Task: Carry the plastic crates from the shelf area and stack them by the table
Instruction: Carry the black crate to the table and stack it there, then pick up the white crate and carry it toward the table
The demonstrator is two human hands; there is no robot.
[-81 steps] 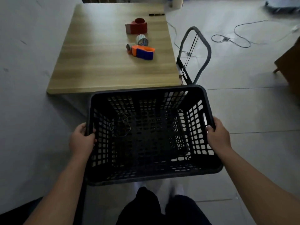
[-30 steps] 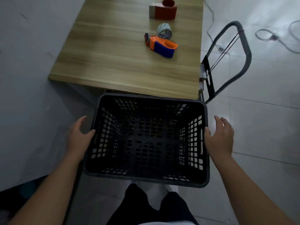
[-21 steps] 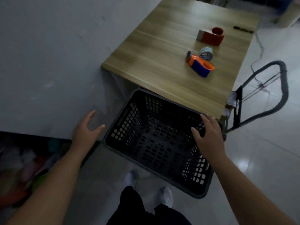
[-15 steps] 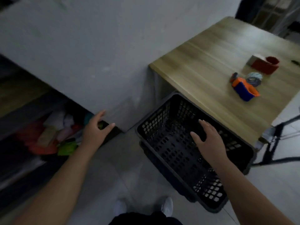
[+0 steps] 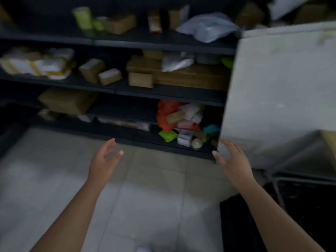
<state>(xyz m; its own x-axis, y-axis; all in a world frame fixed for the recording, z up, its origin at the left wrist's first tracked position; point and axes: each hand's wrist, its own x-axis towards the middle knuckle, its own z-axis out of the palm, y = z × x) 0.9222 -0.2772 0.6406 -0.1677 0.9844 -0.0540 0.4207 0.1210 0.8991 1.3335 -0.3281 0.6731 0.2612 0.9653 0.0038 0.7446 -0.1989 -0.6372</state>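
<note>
Both hands have let go of the black crate (image 5: pixel 298 211), now low beside the right hand (image 5: pixel 231 160). Left hand (image 5: pixel 105 160) and right hover spread and empty above the floor (image 5: pixel 45 170), before the dark shelf (image 5: pixel 163 91).

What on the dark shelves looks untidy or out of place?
The bottom shelf at the right holds a loose heap of orange, white, green and teal packets, piled unevenly. A grey bag lies crumpled on the top shelf. The picture is blurred; no damage shows.
</note>
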